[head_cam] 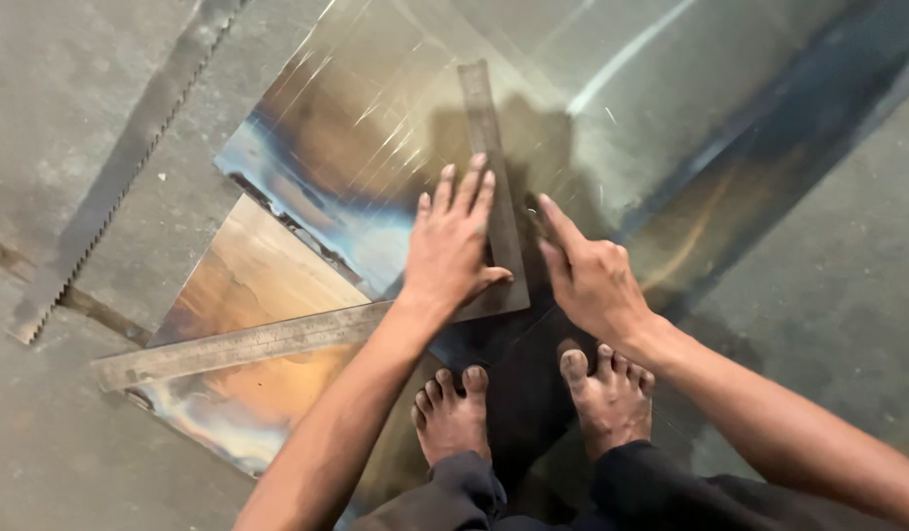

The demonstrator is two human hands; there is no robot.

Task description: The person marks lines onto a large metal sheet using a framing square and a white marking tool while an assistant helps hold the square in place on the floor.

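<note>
Dim, warm light glares off the metal sheet (pixel 376 147); edges soft, shadows deep.

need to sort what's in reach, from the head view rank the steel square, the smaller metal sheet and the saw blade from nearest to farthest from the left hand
1. Steel square: directly under the left hand, which presses on its upright arm.
2. Smaller metal sheet: on the floor left of and below the hand, under the square's long arm.
3. Saw blade: far left, lying diagonally on the concrete floor.
</note>
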